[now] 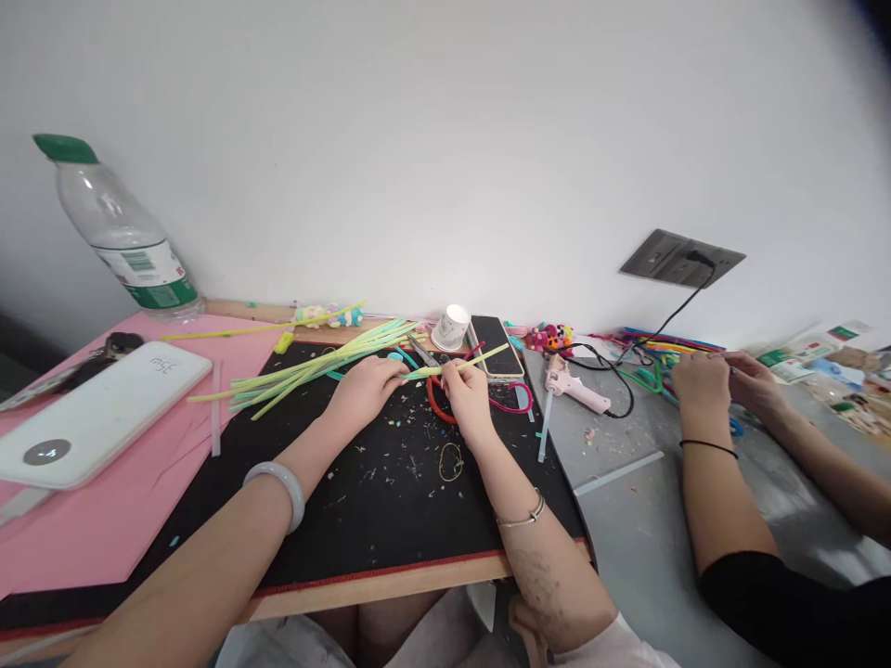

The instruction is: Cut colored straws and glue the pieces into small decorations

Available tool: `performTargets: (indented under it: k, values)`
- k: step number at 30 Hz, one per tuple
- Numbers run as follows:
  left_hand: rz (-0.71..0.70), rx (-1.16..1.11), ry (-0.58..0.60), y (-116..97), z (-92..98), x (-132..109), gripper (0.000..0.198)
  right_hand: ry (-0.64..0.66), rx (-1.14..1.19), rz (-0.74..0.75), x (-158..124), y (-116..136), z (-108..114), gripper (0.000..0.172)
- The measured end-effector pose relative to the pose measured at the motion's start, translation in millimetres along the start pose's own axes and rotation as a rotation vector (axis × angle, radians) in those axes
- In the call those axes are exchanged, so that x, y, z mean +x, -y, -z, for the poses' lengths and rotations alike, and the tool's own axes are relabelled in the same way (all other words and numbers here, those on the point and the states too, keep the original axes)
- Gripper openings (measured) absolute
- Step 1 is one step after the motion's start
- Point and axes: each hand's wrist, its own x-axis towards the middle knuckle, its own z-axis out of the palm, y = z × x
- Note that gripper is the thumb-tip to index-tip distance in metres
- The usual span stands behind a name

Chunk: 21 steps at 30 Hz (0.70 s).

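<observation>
My left hand [368, 385] is closed, its fingertips pinching one end of a yellow-green pipe cleaner [422, 373]. My right hand [468, 397] grips the same pipe cleaner farther along, and its thin end sticks out past the fingers to the upper right. Behind my left hand lies a fanned bundle of pale green and yellow pipe cleaners [316, 367]. A scissors blade [419, 350] shows just beyond the hands. Partly hidden by my right hand are a red-orange loop [438, 404] and a magenta loop [521, 401]. A rubber band [451, 462] rests on the black mat [390, 506], among scraps.
At left are a plastic bottle [143, 237], pink sheets [139, 501] and a white power bank [104, 413]. A paper cup [451, 327] and a phone [496, 346] stand and lie behind. To the right are a pink glue gun [577, 385], its cord, and another person's hands [703, 385].
</observation>
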Motion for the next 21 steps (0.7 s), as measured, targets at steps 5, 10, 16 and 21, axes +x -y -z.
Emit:
performTargets:
  k: [5, 10, 16, 21]
  values:
    - [-0.045, -0.076, -0.049, 1.4, 0.3, -0.5, 0.026, -0.004, -0.007, -0.001, 0.6, -2.5, -0.1, 0.036]
    - [-0.026, -0.127, -0.14, -3.6, 3.4, -1.6, 0.026, 0.008, 0.006, -0.012, 1.2, -2.8, -0.4, 0.036]
    - [-0.011, -0.134, -0.177, -3.5, 5.2, -2.2, 0.026, -0.002, 0.003, -0.016, 0.7, -2.1, -0.3, 0.036]
    - [0.062, -0.154, -0.145, -3.7, 5.1, -3.1, 0.026, -0.005, 0.017, -0.019, -0.1, -1.4, -0.2, 0.035]
